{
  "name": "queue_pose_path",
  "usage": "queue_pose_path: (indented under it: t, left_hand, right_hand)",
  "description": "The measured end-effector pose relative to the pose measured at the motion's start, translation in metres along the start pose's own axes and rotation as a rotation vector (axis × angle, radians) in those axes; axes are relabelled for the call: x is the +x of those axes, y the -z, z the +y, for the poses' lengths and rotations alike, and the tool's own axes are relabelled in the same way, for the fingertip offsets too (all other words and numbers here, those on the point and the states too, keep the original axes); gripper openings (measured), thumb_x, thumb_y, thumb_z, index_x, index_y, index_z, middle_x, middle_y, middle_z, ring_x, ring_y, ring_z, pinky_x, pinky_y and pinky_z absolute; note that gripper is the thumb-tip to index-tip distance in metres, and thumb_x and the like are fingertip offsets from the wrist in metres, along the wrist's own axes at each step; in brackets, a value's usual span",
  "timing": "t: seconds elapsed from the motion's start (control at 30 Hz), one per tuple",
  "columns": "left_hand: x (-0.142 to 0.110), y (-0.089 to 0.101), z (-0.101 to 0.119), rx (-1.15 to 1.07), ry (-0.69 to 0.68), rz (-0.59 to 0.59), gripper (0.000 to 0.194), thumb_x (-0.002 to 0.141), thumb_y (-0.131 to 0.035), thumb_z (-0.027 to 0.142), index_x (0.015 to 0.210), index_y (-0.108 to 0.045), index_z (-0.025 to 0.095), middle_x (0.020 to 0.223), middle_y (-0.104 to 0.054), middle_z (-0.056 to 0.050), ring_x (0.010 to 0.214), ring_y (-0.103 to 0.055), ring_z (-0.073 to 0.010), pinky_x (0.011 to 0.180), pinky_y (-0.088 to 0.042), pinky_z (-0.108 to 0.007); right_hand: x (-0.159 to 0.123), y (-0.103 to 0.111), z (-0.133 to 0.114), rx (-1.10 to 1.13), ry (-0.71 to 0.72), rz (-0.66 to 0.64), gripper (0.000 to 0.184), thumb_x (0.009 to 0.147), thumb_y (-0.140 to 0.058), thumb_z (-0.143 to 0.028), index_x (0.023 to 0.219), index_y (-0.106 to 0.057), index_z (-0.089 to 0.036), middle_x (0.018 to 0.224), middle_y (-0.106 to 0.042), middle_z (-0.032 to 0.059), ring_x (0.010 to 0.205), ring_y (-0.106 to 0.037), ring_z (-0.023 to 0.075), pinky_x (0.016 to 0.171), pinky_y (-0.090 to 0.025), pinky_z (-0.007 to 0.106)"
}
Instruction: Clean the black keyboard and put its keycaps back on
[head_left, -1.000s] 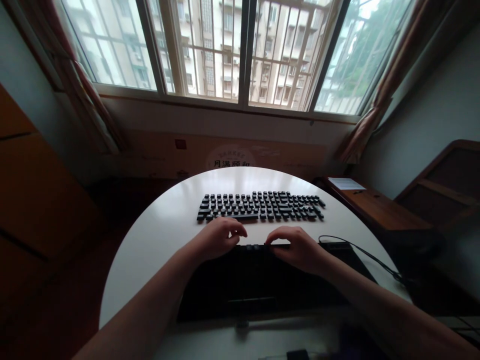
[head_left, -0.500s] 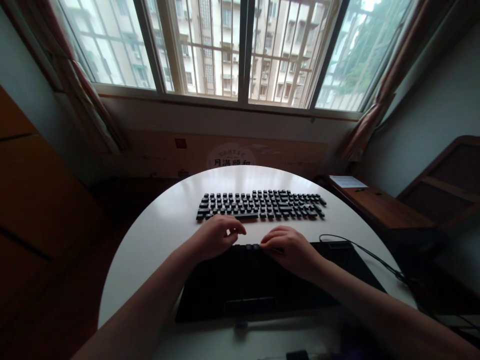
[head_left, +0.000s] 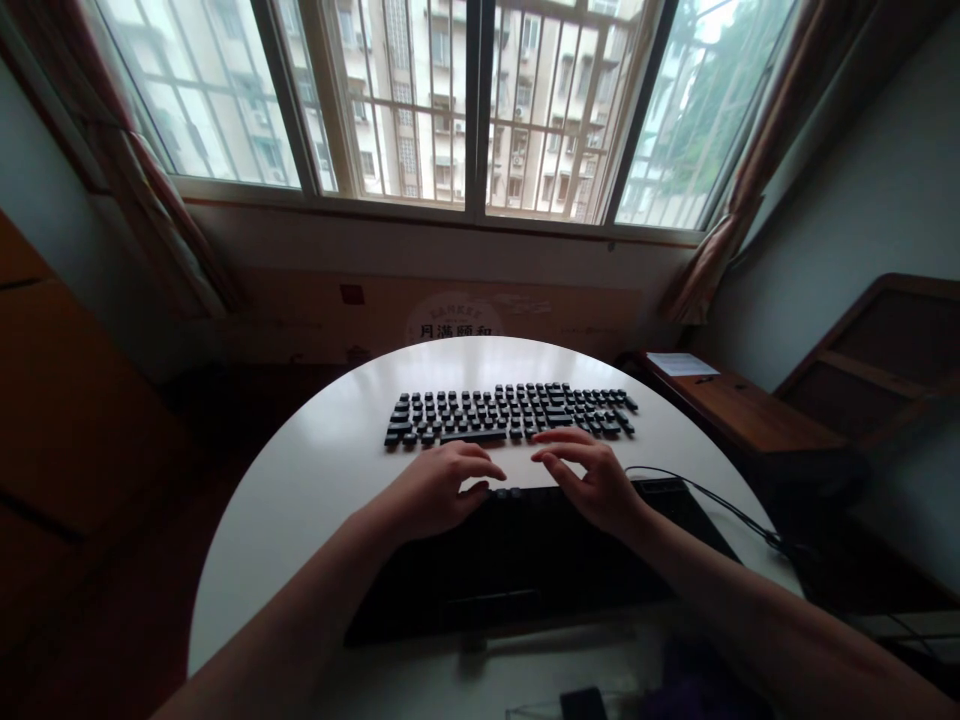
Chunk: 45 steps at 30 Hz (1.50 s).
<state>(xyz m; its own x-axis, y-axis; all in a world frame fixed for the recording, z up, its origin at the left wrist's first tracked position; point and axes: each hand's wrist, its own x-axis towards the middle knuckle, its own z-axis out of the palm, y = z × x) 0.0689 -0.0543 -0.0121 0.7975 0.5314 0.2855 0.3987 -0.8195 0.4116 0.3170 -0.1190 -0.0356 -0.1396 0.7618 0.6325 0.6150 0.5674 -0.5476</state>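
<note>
A black keyboard [head_left: 540, 560] lies on the white round table, with a few keycaps [head_left: 510, 493] standing at its far edge. My left hand [head_left: 439, 490] rests over the far left part of the keyboard, thumb beside those keycaps and fingers apart, holding nothing that I can see. Above the keyboard's far edge, my right hand [head_left: 592, 480] is open, its thumb and fingers spread and no keycap visible between them. Its fingertips reach toward the near side of several rows of loose black keycaps [head_left: 491, 412], laid out in keyboard order beyond it.
A cable [head_left: 720, 495] runs from the keyboard's far right over the white table [head_left: 262, 530]. Near the front edge sit a small dark object [head_left: 583, 703] and something purple [head_left: 694, 690]. A wooden stand [head_left: 742, 405] with a sheet of paper [head_left: 681, 364] is at the right.
My right hand has lifted off the keycaps at the keyboard's far edge, and its fingers have spread. My left thumb has come closer to those keycaps. The view has shifted slightly.
</note>
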Motion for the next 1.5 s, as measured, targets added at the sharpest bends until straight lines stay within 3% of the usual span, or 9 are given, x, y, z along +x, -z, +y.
queue_pose_path:
  t: [0.2, 0.33, 0.43, 0.57, 0.73, 1.1, 1.5]
  left_hand:
    - [0.002, -0.008, 0.007, -0.004, -0.076, -0.099, 0.028, 0.093, -0.056, 0.020, 0.111, -0.075, 0.027, 0.108, -0.073, -0.004, 0.094, -0.068, -0.0187, 0.084, -0.050, -0.031]
    - [0.002, -0.007, 0.011, 0.005, -0.071, -0.101, 0.026, 0.092, -0.057, 0.021, 0.112, -0.073, 0.027, 0.111, -0.071, -0.004, 0.097, -0.067, -0.0199, 0.086, -0.050, -0.032]
    - [0.001, -0.006, 0.014, 0.049, -0.081, -0.103, 0.025, 0.092, -0.058, 0.023, 0.112, -0.073, 0.027, 0.113, -0.070, -0.005, 0.102, -0.066, -0.0219, 0.089, -0.050, -0.034]
    - [-0.001, -0.004, 0.015, 0.089, -0.073, -0.105, 0.024, 0.094, -0.056, 0.026, 0.111, -0.073, 0.028, 0.122, -0.067, -0.006, 0.108, -0.065, -0.0243, 0.093, -0.049, -0.038]
    - [-0.002, -0.002, 0.015, 0.082, -0.049, -0.119, 0.024, 0.094, -0.056, 0.027, 0.111, -0.073, 0.028, 0.126, -0.066, -0.006, 0.111, -0.064, -0.0256, 0.095, -0.050, -0.040]
    - [-0.003, 0.001, 0.016, 0.067, -0.021, -0.143, 0.025, 0.093, -0.057, 0.025, 0.112, -0.073, 0.028, 0.130, -0.066, -0.006, 0.116, -0.063, -0.0275, 0.099, -0.050, -0.042]
    - [-0.004, 0.004, 0.014, 0.046, -0.018, -0.107, 0.031, 0.094, -0.057, 0.022, 0.123, -0.068, 0.030, 0.122, -0.069, -0.002, 0.108, -0.065, -0.0238, 0.092, -0.051, -0.037]
  right_hand:
    - [0.017, 0.021, 0.003, -0.152, 0.035, 0.109, 0.018, 0.095, -0.060, -0.028, 0.092, -0.077, -0.025, 0.107, -0.075, 0.0074, 0.107, -0.066, 0.0258, 0.096, -0.051, 0.045]
    - [0.056, 0.027, 0.013, -0.336, 0.007, -0.070, 0.016, 0.092, -0.062, -0.025, 0.097, -0.078, -0.025, 0.108, -0.076, 0.0050, 0.107, -0.066, 0.0240, 0.099, -0.049, 0.040]
    - [0.096, 0.018, 0.034, -0.505, -0.080, -0.243, 0.018, 0.091, -0.063, -0.022, 0.099, -0.079, -0.024, 0.109, -0.076, 0.0041, 0.107, -0.066, 0.0234, 0.102, -0.046, 0.037]
    - [0.145, -0.007, 0.070, -0.573, -0.152, -0.336, 0.019, 0.088, -0.066, -0.016, 0.099, -0.079, -0.022, 0.110, -0.076, 0.0062, 0.110, -0.066, 0.0249, 0.102, -0.047, 0.036]
    - [0.179, -0.034, 0.102, -0.594, -0.194, -0.488, 0.020, 0.095, -0.065, -0.031, 0.111, -0.070, -0.019, 0.119, -0.069, 0.0081, 0.109, -0.065, 0.0228, 0.098, -0.052, 0.044]
    - [0.207, -0.056, 0.129, -0.497, -0.150, -0.749, 0.028, 0.098, -0.062, -0.035, 0.119, -0.065, -0.017, 0.123, -0.064, 0.0080, 0.103, -0.065, 0.0222, 0.087, -0.057, 0.040]
    - [0.215, -0.072, 0.141, -0.487, -0.122, -0.779, 0.031, 0.098, -0.062, -0.035, 0.123, -0.062, -0.017, 0.125, -0.063, 0.0092, 0.105, -0.065, 0.0226, 0.089, -0.057, 0.043]
